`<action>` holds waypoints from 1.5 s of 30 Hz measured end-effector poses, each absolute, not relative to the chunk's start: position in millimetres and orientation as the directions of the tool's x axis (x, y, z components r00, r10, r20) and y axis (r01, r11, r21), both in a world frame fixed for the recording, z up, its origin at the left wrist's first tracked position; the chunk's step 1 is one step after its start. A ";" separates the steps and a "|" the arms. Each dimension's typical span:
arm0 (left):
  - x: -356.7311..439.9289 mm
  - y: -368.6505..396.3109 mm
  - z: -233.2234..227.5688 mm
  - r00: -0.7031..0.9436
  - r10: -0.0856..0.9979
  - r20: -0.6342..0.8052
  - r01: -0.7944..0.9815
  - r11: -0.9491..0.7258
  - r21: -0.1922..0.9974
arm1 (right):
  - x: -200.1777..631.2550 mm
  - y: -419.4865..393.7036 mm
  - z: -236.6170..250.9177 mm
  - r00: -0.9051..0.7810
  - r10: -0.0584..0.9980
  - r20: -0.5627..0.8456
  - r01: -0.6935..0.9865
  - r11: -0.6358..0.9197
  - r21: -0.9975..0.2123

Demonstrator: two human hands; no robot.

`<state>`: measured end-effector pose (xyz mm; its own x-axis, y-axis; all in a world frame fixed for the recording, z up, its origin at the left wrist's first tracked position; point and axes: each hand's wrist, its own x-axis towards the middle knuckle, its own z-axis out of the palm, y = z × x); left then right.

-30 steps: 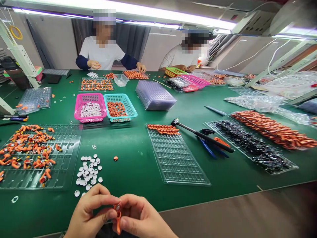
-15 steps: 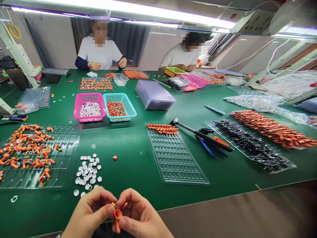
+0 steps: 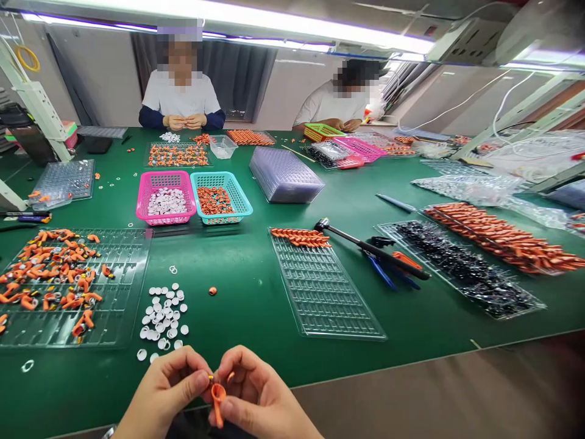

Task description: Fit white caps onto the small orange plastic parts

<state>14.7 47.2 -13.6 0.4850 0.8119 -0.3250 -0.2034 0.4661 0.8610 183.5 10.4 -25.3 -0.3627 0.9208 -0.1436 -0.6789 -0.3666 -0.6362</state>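
At the table's front edge, my right hand point(image 3: 260, 390) is closed around an orange plastic piece point(image 3: 218, 399) with a round hollow end and a narrow stem. A second small orange bit shows under its index finger. Close beside it, my left hand point(image 3: 176, 384) pinches a tiny yellow-tipped part point(image 3: 211, 378) just above the hollow end; its exact kind is too small to tell. White round discs point(image 3: 164, 314) lie loose just beyond my left hand. A single small orange cap point(image 3: 212, 291) rests to their right.
A clear tray point(image 3: 123, 292) with orange pieces lies left. Another clear tray point(image 3: 329, 292) holds an orange row; a hammer point(image 3: 365, 245) and blue-handled pliers point(image 3: 381, 271) lie beside it. Farther back are pink point(image 3: 141, 204) and turquoise point(image 3: 244, 204) baskets. Two people sit opposite.
My hands have hardly moved, still holding the orange piece and the small part close together. Across the table, one person's hands have come together.
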 end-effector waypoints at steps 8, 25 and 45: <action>18.5 45.5 -7.8 0.458 0.800 -0.387 -0.236 0.529 0.815 | 183.5 8.8 -24.3 -0.370 0.916 -0.157 -0.667 -0.380 -0.641; 11.9 44.6 -13.9 0.427 0.808 -0.406 -0.175 0.515 0.839 | 182.9 13.4 -21.7 -0.351 0.926 -0.141 -0.669 -0.353 -0.654; 16.9 41.4 -5.5 0.475 0.750 -0.460 -0.237 0.613 0.753 | 181.2 10.5 -18.1 -0.190 0.954 -0.230 -0.399 -0.289 -0.870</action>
<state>16.9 41.4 -5.5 0.4755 0.7496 -0.4604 -0.2372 0.6133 0.7534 181.2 10.5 -18.1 -0.1896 0.9545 -0.2302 -0.3990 -0.2892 -0.8702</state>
